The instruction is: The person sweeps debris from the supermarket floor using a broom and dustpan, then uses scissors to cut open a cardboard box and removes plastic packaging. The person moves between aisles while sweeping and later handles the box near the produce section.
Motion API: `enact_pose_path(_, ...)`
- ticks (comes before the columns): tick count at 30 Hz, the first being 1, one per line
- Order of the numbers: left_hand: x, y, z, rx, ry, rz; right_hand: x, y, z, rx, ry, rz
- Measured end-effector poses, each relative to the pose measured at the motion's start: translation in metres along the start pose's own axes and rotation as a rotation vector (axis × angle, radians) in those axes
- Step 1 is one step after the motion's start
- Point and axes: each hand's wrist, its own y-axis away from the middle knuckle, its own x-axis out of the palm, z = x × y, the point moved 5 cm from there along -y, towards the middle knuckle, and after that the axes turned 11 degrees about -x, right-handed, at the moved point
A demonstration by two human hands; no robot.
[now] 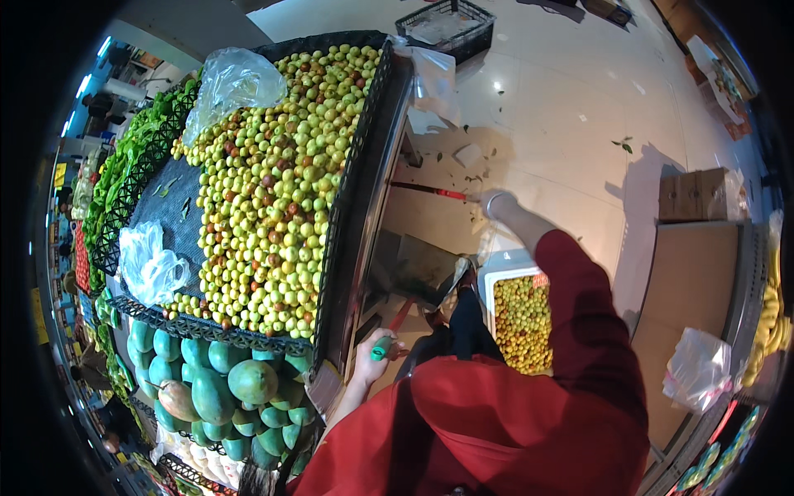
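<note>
My left hand [374, 356] grips a red pole [402, 315] near its green end cap. The pole slants down toward a dark grey panel-like object [428, 257] on the floor; whether they are joined cannot be made out. My right hand [495, 203] reaches forward over the floor, closed around the end of a thin red-and-black rod [434, 190]. The rod's other end disappears beneath the fruit stand. Loose leaves [472, 178] and a pale scrap [468, 155] lie on the tiles beyond this hand. Beside my legs is a white foam box [490, 291] of green-and-brown jujubes [521, 319].
To my left, a black-edged stand [338, 217] bears heaped jujubes [273, 204] and plastic bags [152, 263]; mangoes [214, 394] adjoin it. A black crate [474, 40] sits ahead. Cardboard boxes [691, 195] and a brown counter [688, 266] stand on the right.
</note>
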Motion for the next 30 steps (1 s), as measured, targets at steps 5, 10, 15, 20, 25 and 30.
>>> enact_pose_path(5, 0.004, -0.022, -0.040, -0.012, -0.188, -0.002, 0.018, 0.002, -0.056, 0.014, -0.028, 0.137)
enact_pose_path(10, 0.003, -0.039, -0.078, -0.064, -0.030, 0.042, -0.017, 0.101, -0.146, 0.105, 0.091, 0.158)
enact_pose_path(15, 0.007, -0.067, -0.109, -0.091, -0.096, -0.029, -0.079, 0.149, -0.190, 0.235, 0.098, 0.076)
enact_pose_path(20, 0.012, -0.120, -0.114, -0.022, -0.072, -0.114, -0.117, 0.148, -0.216, 0.300, -0.089, -0.125)
enact_pose_path(25, 0.033, -0.170, -0.106, 0.011, 0.153, -0.066, -0.147, 0.065, -0.200, 0.255, -0.430, -0.254)
enact_pose_path(30, 0.052, -0.209, -0.124, 0.014, 0.029, -0.139, -0.207, -0.094, -0.186, 0.047, -0.432, -0.253)
